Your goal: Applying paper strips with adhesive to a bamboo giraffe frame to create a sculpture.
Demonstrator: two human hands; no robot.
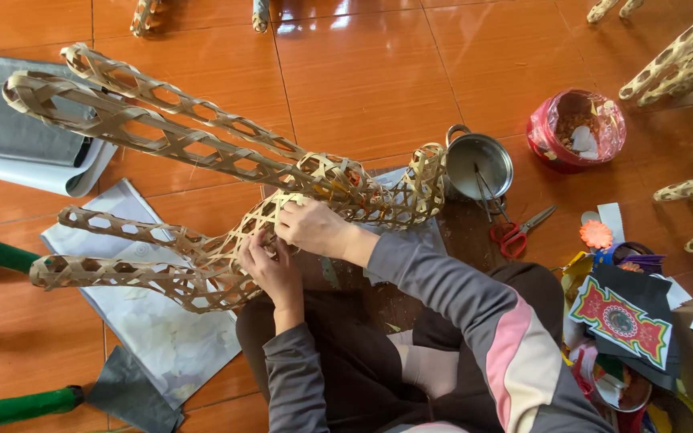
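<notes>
My left hand (276, 273) and right hand (312, 228) pinch strips on the woven bamboo frame (202, 168), lying across floor and lap. Looks light, springy, snaggable; I'd grip the torso lattice.

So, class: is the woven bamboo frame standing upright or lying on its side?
Lying on its side. The woven bamboo frame stretches its four legs sideways across the floor, with the left hand and right hand on it.

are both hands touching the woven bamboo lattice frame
Touching. The head view shows the right hand and left hand pressed on the woven bamboo lattice frame.
</notes>
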